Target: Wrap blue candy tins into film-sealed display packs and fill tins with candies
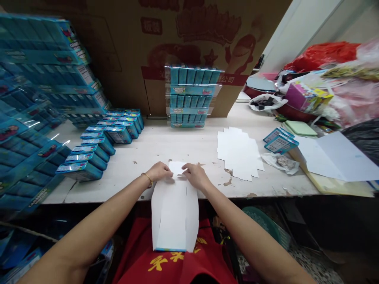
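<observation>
A white cardboard box blank (173, 213) lies half over the table's front edge and half over my lap, its plain side up and its side flaps partly raised. My left hand (159, 172) pinches the blank's far left corner, thumb and fingers together. At the far right corner my right hand (195, 174) grips a small flap, fingers bent round it. A strip of blue print shows on the blank's near edge. To the right on the table lies a stack of flat white blanks (238, 154).
Blue small boxes (89, 157) stand in rows at the left, beside tall stacks of wrapped display trays (50, 75). More filled trays (191, 100) stand before a large brown carton (124, 51). Two blue boxes (280, 142), papers (340, 157) and plastic bags (322, 55) crowd the right.
</observation>
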Available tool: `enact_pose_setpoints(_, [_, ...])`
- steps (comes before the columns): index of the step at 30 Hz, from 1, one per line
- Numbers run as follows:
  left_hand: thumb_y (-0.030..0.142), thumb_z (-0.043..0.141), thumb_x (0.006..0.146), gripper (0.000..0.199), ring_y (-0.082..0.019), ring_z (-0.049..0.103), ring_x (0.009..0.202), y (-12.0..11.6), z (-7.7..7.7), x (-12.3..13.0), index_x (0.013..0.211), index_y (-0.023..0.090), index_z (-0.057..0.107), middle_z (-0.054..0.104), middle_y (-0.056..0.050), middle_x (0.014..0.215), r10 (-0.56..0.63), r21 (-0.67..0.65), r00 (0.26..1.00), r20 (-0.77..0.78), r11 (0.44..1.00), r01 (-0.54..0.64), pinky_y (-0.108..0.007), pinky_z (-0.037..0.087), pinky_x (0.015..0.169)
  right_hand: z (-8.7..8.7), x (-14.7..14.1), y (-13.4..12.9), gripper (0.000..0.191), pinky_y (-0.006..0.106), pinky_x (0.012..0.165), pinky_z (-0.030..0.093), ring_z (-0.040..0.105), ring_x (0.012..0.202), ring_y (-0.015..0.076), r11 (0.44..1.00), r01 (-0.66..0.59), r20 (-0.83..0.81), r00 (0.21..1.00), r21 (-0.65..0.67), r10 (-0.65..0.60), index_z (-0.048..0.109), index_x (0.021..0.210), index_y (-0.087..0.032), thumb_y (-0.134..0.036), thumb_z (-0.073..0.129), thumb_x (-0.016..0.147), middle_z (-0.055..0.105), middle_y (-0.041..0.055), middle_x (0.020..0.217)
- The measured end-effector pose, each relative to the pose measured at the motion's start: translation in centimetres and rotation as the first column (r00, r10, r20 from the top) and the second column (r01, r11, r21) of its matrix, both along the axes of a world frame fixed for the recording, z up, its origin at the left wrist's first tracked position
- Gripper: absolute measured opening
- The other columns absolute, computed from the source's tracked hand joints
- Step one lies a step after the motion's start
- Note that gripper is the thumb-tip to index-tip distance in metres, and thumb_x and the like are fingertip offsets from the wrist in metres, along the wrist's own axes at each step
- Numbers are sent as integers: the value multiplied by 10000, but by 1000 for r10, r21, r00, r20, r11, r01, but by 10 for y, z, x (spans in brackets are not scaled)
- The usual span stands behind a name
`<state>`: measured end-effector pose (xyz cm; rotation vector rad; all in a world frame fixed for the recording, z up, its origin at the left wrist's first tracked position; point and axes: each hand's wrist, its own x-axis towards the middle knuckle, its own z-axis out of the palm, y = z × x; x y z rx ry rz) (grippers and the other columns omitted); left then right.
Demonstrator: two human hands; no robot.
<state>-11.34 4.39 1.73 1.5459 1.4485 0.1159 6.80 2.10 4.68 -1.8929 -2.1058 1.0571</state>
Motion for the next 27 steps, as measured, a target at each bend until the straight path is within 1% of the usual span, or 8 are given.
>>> enact_pose_setpoints(5, [255, 620, 571, 290, -183, 580, 772, 1, -13, 4, 830, 131, 659, 655, -49, 817, 120, 20, 993, 3, 993, -120, -253, 433, 667, -2, -2, 7, 395, 241, 703, 402, 578, 829, 144, 999, 11, 19, 1000, -38, -10, 519, 1085, -246, -84, 443, 733, 661, -23, 828])
enact_pose_setpoints(8, [238, 676, 530, 467, -206, 558, 897, 1, -16, 2, 977, 126, 599, 623, -72, 969, 180, 17, 983, 28, 983, -181, -266, 434, 744, -6, -3, 10, 571, 251, 769, 400, 540, 955, 166, 997, 64, 56, 996, -37, -62, 393, 1243, -204, -113, 514, 693, 560, 55, 1101])
enact_pose_setpoints(11, [245, 680, 547, 486, -196, 579, 826, 0, -13, 0, 1002, 117, 568, 627, -69, 909, 224, -59, 972, 64, 974, -220, -261, 453, 678, -10, -2, 16, 687, 271, 784, 405, 499, 1031, 208, 985, 145, 104, 985, -95, -135, 321, 1294, -144, -166, 576, 657, 429, 136, 1243])
enact_pose_setpoints(17, [326, 638, 604, 394, -153, 573, 638, -6, -5, -1, 924, 101, 584, 617, -21, 713, 241, -165, 957, 160, 963, -215, -245, 444, 569, -15, 0, 20, 455, 215, 609, 410, 564, 796, 153, 965, 139, 34, 990, -224, -135, 516, 1073, -173, -185, 601, 626, 608, 36, 914])
enact_pose_setpoints(21, [515, 634, 565, 415, -180, 552, 686, -10, 1, 2, 731, 135, 632, 598, -10, 652, 175, -60, 973, 148, 984, -168, -267, 416, 635, -9, 3, 11, 324, 221, 569, 392, 561, 714, 149, 966, 118, -33, 991, -231, -129, 628, 840, -150, -432, 490, 759, 620, 42, 767])
enact_pose_setpoints(23, [631, 498, 639, 512, -204, 558, 741, -12, 6, 3, 705, 145, 646, 623, -34, 687, 150, 7, 984, 99, 988, -151, -283, 406, 679, -4, 6, 10, 503, 229, 559, 394, 559, 681, 149, 949, 130, -100, 981, -288, -165, 651, 769, -132, -544, 365, 800, 623, 56, 718])
enact_pose_setpoints(25, [673, 294, 729, 643, -223, 569, 795, -15, 11, 3, 717, 143, 658, 652, -69, 761, 168, 22, 983, 71, 985, -170, -299, 401, 724, 1, 9, 15, 487, 217, 548, 397, 560, 670, 138, 925, 109, -124, 979, -364, -164, 665, 811, -130, -541, 405, 786, 639, 56, 744])
enact_pose_setpoints(27, [666, 191, 762, 708, -231, 576, 836, -18, 14, 2, 735, 142, 666, 665, -90, 831, 191, 11, 979, 74, 981, -193, -307, 394, 768, 6, 8, 24, 376, 194, 534, 397, 565, 680, 124, 915, -41, -70, 997, -402, 14, 667, 894, -165, -474, 509, 750, 655, 33, 800])
